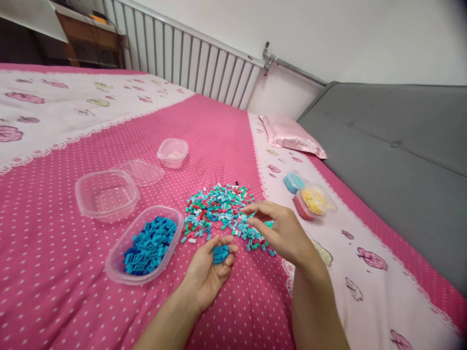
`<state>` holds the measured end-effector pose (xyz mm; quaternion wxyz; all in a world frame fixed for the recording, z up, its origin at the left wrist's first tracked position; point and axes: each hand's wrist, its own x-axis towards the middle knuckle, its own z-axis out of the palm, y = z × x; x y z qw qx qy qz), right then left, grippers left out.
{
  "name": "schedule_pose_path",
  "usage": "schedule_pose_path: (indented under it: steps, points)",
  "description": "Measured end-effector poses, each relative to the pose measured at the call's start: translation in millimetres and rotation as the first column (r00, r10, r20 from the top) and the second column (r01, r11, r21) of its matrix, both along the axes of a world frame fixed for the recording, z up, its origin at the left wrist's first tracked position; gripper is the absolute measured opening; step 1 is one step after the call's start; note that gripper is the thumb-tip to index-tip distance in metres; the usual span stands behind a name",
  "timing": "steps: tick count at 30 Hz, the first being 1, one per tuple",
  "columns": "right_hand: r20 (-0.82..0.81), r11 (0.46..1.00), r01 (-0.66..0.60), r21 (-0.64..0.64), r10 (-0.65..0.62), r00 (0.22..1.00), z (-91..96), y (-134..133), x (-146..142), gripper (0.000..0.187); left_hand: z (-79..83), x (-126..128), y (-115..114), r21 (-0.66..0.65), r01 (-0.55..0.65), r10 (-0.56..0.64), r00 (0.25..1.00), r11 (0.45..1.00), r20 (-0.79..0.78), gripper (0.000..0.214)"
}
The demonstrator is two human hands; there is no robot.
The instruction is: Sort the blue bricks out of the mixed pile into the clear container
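My left hand (207,272) is turned palm up with its fingers curled around several small blue toy bricks (220,254). It is in front of a loose pile of mixed bricks (215,209) in turquoise, green, red, white and pink, lying on the pink bedspread. Over the pile's right side is my right hand (279,228), thumb and fingertips apart, with nothing visible between them. To the left of the pile stands a clear plastic tub (119,241) partly filled with blue bricks, some of them darker.
Behind the tub are a larger clear container (82,201), a flat clear lid (146,172) and a small clear container (172,146). To the right stand containers of light blue bricks (294,182) and yellow bricks (313,200). A pink pillow (292,133) lies by the grey headboard (394,146).
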<state>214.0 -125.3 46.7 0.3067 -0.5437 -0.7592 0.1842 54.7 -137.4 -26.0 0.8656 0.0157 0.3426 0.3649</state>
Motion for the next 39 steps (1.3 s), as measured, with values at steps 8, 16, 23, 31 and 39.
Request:
schedule_pose_path:
  steps: [8, 16, 23, 31, 39]
  points:
    - [0.334, 0.972, 0.222, -0.083, -0.183, 0.925, -54.3, 45, -5, 0.021, -1.8, 1, 2, 0.018, -0.006, 0.006, 1.0, 1.0, -0.001, 0.025]
    - [0.471, 0.938, 0.319, -0.135, -0.223, 0.853, -67.1, 50, -10, 0.018, -0.2, 2, 1, 0.009, -0.012, 0.012, 1.0, 1.0, -0.024, 0.025]
    - [0.521, 0.905, 0.398, -0.15, -0.27, 0.81, -58.4, 47, -4, 0.015, 0.8, 1, 0, 0.016, -0.006, 0.007, 1.0, 1.0, -0.027, 0.025]
    - [0.468, 0.876, 0.453, -0.163, -0.336, 0.817, -47.6, 44, 12, 0.016, 0.7, 2, 0, 0.017, -0.01, 0.011, 0.999, 1.0, -0.03, 0.025]
    - [0.362, 0.914, 0.386, -0.129, -0.319, 0.876, -36.0, 35, 13, 0.015, -2.4, 1, 1, 0.019, -0.017, 0.017, 1.0, 1.0, -0.021, 0.025]
